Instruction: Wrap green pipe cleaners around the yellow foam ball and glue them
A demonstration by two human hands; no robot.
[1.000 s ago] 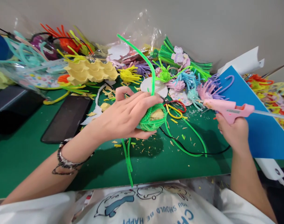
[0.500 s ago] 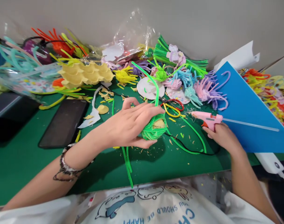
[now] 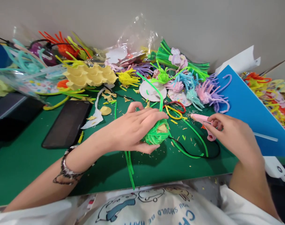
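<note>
My left hand (image 3: 135, 128) is wrapped round a ball of bright green fuzzy stems (image 3: 156, 132) with a pale yellow patch showing. One green stem (image 3: 158, 89) sticks up from behind the fingers. Over the pink glue gun (image 3: 199, 117) at the right, the thumb and fingers of my right hand (image 3: 209, 121) close on its rear body. Its nozzle points left and its handle hangs below the fingers. A clear glue stick (image 3: 266, 137) shows beyond the hand. Scissors (image 3: 175, 109) with red and yellow handles lie between the ball and the gun.
A black phone (image 3: 67, 123) and a yellow egg-carton piece (image 3: 89, 76) are at the left. Fuzzy-stem tufts, a green stem bundle (image 3: 165, 53) and white discs (image 3: 153, 90) line the back. A blue board (image 3: 252, 115) leans at the right. A black cord (image 3: 218, 151) loops near the gun.
My right hand has shifted from the glue gun's handle to its upper rear, with the back of the hand raised. The gun has turned slightly. My left hand still holds the green ball.
</note>
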